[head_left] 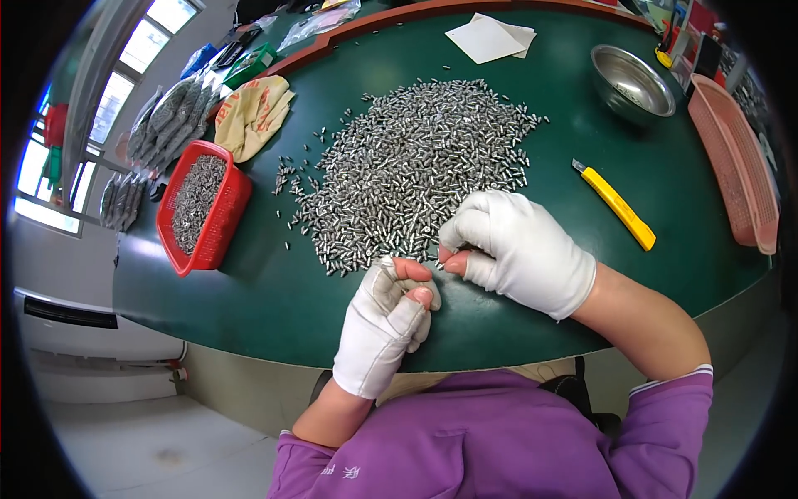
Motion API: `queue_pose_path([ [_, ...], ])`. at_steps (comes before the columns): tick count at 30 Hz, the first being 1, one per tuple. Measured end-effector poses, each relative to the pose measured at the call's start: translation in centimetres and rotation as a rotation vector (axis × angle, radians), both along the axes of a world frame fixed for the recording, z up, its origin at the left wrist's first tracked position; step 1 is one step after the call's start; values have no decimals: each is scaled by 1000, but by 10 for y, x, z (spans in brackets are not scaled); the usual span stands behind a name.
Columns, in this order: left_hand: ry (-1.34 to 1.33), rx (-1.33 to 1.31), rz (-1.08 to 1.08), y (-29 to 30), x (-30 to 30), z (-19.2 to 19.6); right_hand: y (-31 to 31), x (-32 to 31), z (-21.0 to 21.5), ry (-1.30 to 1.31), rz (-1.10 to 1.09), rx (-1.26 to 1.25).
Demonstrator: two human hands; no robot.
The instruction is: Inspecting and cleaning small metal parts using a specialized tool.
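A broad heap of small silvery metal parts [424, 158], short and rod-like, spreads over the green tabletop [274, 308]. At its near edge, my right hand [519, 254], in a white glove with bare thumb and index fingertips, pinches a small metal part by the heap. Just left of it and a little nearer me is my left hand [382, 320], gloved the same way. Its fingers are curled, with the bare thumb close under the index finger. Whatever lies within those left fingers is hidden or too small to make out.
To the left stands a red basket [237, 208] of similar parts, with a cream cloth bag [253, 116] and filled clear bags [179, 116] behind it. On the right lie a yellow utility knife [619, 208], a metal bowl [633, 83] and pink baskets [731, 166]. White paper [486, 40] rests at the back.
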State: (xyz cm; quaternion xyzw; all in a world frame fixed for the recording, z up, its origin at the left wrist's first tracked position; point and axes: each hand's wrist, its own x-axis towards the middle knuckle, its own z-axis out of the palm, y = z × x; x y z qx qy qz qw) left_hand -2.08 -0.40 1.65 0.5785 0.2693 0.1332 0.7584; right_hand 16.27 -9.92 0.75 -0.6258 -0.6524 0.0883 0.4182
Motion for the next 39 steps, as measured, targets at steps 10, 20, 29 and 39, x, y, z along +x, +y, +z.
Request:
queue_pose_path([
  [10, -4, 0, 3, 0, -3, -3, 1, -9, -1, 74, 11, 69],
  [20, 46, 13, 25, -1, -3, -2, -2, -9, 3, -49, 42, 78],
  [29, 67, 44, 15, -3, -2, 0, -2, -14, 3, -247, -30, 180],
  [39, 15, 56, 20, -2, -5, -7, -2, -22, 1, -18, -36, 89],
])
